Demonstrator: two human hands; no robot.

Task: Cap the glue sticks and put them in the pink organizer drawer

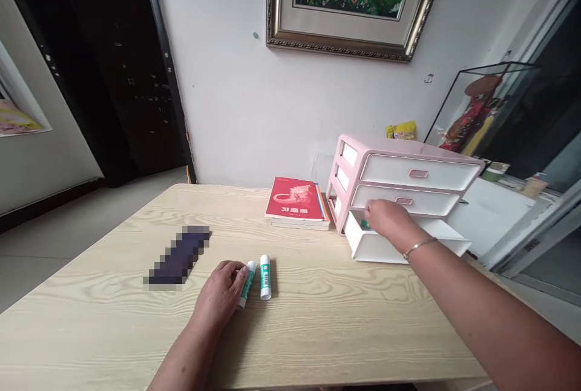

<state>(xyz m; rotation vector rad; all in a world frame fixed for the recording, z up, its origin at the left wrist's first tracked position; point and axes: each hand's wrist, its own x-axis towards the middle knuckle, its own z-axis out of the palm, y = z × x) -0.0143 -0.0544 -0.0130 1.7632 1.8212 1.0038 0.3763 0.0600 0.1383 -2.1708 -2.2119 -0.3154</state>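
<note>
A red book (pixel 295 200) sits on another book (pixel 300 225) by the back edge of my desk (pixel 113 239), a blurred dark object (pixel 179 258) lies left of centre, and a gilt-framed painting (pixel 345 9) hangs on the white wall (pixel 218 76).

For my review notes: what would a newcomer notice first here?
The pink-and-white plastic drawer unit stands at right on the wooden table, its bottom drawer open, the right hand reaching into it. The left hand touches one of two glue sticks. A red book lies behind them.

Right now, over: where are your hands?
Left grip on glue stick, second stick beside it. Right grip at open bottom drawer. Nothing blocking either hand.
</note>
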